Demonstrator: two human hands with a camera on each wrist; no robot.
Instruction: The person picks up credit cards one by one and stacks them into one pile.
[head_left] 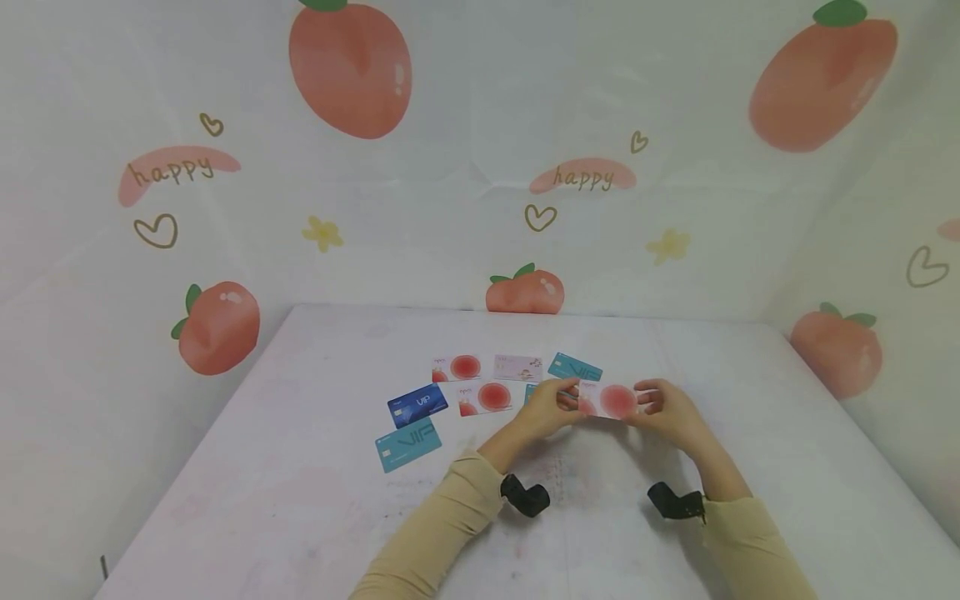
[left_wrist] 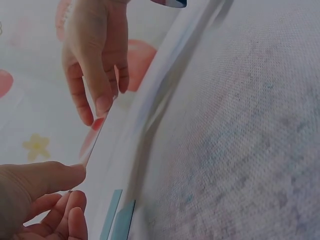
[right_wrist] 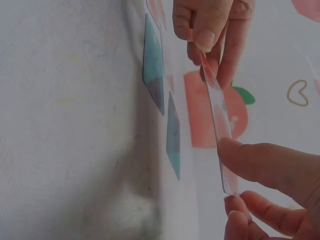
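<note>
Both hands hold one white card with a red round print above the table. My left hand pinches its left end between thumb and fingers. At the opposite end, the right hand pinches it the same way. Seen from the right wrist, the card appears nearly edge-on, with a thumb on its near face at each end. Behind the left hand, a teal card is mostly hidden. Another teal VIP card lies just beyond the held card.
Left of the hands lie two red-printed cards, one upper and one lower, and a pale pink card. Farther left, a dark blue VIP card touches a teal card. A patterned cloth hangs behind the table.
</note>
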